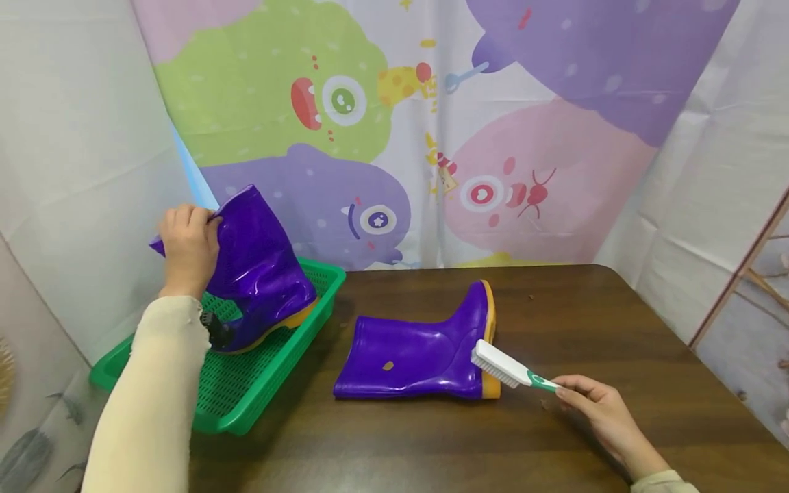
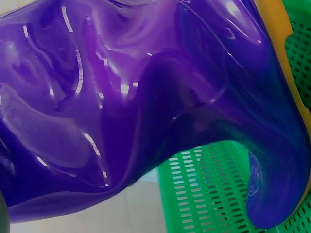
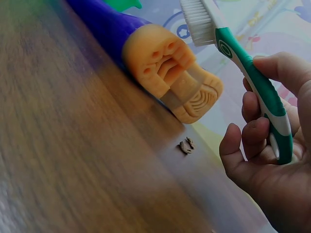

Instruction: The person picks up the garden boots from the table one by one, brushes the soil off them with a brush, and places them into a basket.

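Observation:
My left hand (image 1: pixel 190 248) grips the top of a purple rubber boot (image 1: pixel 255 257) whose yellow-orange sole is down in a green basket (image 1: pixel 290 363). The shaft leans to the left and its wall is creased, as the left wrist view also shows. A second purple rubber boot (image 1: pixel 413 356) lies on its side on the table, opening to the left, with a brown spot (image 1: pixel 387 366) on its shaft. In my right hand (image 1: pixel 607 418) is a white and green scrubbing brush (image 1: pixel 502 363), held by the handle. Its bristles point down and overlap the lying boot's sole in the head view.
The brown wooden table (image 1: pixel 555 308) carries the basket at its left side. Small brown crumbs (image 3: pixel 186 145) lie near the boot's sole. Behind hangs a cloth (image 1: pixel 431 137) printed with cartoon monsters, and white sheets close in both sides.

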{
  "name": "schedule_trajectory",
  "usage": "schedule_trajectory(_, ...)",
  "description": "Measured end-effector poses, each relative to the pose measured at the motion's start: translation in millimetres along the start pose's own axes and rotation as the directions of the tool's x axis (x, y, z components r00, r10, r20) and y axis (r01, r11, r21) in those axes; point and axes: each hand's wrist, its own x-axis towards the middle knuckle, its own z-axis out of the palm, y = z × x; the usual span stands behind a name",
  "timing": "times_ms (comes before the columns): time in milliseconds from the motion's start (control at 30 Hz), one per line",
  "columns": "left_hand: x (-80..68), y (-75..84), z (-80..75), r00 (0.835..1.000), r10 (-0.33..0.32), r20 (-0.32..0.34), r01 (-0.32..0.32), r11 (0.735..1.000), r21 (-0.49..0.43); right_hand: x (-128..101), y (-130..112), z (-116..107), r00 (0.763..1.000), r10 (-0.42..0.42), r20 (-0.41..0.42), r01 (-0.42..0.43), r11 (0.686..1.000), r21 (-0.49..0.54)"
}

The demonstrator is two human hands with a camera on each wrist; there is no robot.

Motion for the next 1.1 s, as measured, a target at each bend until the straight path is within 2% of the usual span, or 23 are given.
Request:
schedule_trajectory(167,-4.9,3.0,4.1,1.0,-0.007,0.015,0.006,0.998,0.067,0,0,-2,1.0,-0.011,-0.001,0.011,1.0,-0.014)
schedule_trajectory(333,-10.8,-0.6,5.1,0.994,-0.013,0.11,-0.001,0.992,0.129,1,1,-2,1.0,0.002,-0.015,-0.002,1.0,-0.024)
schedule_trajectory(400,-12.9,-1.1,5.8,0.985,-0.051,0.164,0.025,0.988,0.155,1,1,-2,1.0,0.006,-0.02,-0.007,1.0,-0.029)
schedule_trajectory(467,-14.4,0.1,5.8,0.967,-0.116,0.225,0.076,0.981,0.179,0,1,-2,1.0,0.008,-0.019,-0.008,0.999,-0.031)
schedule_trajectory(533,-14.8,2.1,4.5,0.933,-0.197,0.302,0.136,0.968,0.21,0,2,-2,1.0,0.007,-0.017,-0.007,1.0,-0.03)
schedule_trajectory(633,-11.9,5.2,2.4,0.867,-0.298,0.399,0.212,0.946,0.245,0,2,-1,1.0,0.01,-0.013,-0.011,1.0,-0.027)
schedule_trajectory(700,-7.5,6.5,2.0,0.825,-0.339,0.452,0.242,0.935,0.259,0,2,0,1.0,0.014,-0.012,-0.015,1.0,-0.028)
schedule_trajectory(900,10.6,14.8,7.3,0.68,-0.427,0.596,0.324,0.904,0.278,-1,1,-1,1.0,0.016,-0.004,-0.016,0.999,-0.033)
schedule_trajectory(933,12.1,16.4,8.7,0.663,-0.437,0.608,0.334,0.899,0.282,-1,2,-2,1.0,0.015,-0.002,-0.015,0.999,-0.032)
schedule_trajectory(1033,9.4,18.9,12.9,0.629,-0.455,0.631,0.342,0.89,0.3,-2,2,-1,1.0,0.009,0.009,-0.009,1.0,-0.026)
schedule_trajectory(1100,2.8,18.2,16.5,0.621,-0.458,0.635,0.339,0.888,0.31,-3,3,-1,1.0,0.004,0.017,-0.004,1.0,-0.027)
